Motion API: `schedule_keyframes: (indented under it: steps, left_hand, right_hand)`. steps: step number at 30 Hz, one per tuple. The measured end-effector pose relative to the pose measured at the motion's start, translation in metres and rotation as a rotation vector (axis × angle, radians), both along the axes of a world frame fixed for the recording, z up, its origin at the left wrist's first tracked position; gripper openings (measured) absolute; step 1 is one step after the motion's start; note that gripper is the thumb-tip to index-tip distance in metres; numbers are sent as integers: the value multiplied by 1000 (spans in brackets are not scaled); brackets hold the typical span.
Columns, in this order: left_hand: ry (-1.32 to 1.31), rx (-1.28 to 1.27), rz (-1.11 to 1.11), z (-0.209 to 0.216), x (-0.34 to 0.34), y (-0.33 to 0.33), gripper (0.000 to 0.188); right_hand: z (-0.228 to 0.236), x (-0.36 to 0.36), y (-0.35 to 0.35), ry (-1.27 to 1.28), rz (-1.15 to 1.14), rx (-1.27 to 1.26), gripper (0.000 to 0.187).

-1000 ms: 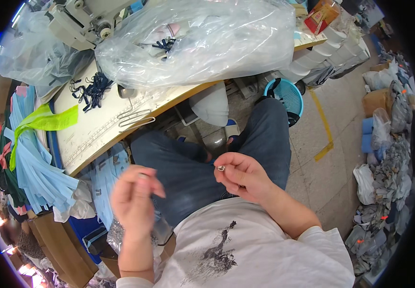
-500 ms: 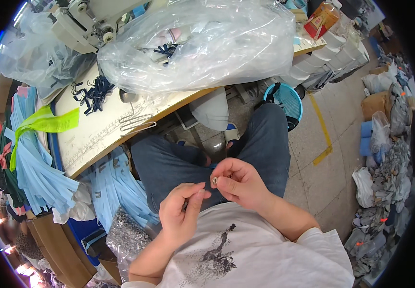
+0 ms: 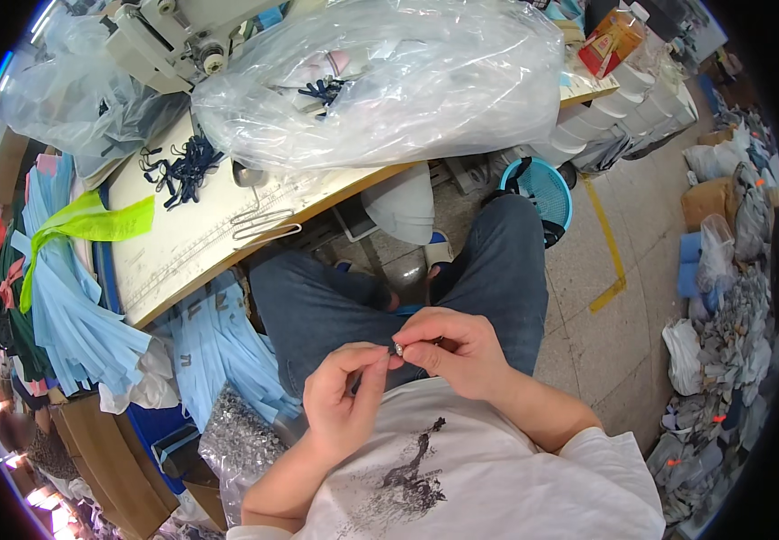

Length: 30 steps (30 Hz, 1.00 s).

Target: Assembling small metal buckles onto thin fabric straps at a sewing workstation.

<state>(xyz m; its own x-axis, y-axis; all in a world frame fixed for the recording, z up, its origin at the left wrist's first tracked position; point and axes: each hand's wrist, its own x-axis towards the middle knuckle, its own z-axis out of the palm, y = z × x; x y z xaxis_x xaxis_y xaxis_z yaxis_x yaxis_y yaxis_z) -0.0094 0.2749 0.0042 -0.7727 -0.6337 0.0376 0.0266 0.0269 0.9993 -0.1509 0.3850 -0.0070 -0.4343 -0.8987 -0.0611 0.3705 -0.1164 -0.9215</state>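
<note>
Above my lap, my left hand (image 3: 344, 385) and my right hand (image 3: 454, 351) meet at the fingertips. Between the right thumb and index finger is a small shiny metal piece (image 3: 398, 348), too small to tell its kind. The left thumb and index finger are pinched together right against it; whatever they hold, if anything, is hidden. A dark bit shows behind the right fingers, and I cannot make out what it is.
On the worktable (image 3: 169, 270) are a sewing machine (image 3: 151, 40), dark blue cords (image 3: 182, 169) and a large clear plastic bag (image 3: 389, 90). Light blue fabric strips (image 3: 70, 297) hang at the left. A blue basket (image 3: 551, 193) stands on the floor beyond my knee.
My hands have come together: the left fingertips now reach the metal piece, where a small gap showed before. The right fingers have closed further over it, and the view has shifted slightly.
</note>
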Motion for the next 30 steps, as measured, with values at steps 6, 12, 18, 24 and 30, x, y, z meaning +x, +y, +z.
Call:
schedule_keyframes:
  steps: [6,12,18,24,30]
  left_hand:
    - [-61,-71,-20,4,0,-1,11]
    - [-102,-43,-20,5,2,0,12]
    - [-90,67,-79,0,7,-4,14]
    - [-67,-374,-102,2,-6,-14,23]
    - [-38,-617,11,4,-10,-15,28]
  right_hand:
    - [1,1,-2,181,-39,13,17]
    - [-3,0,-3,334,-52,10,19]
    - [-1,2,-4,103,2,-5,17]
    - [-5,2,-1,-130,25,109,14]
    - [-4,3,-2,-97,-49,137,14]
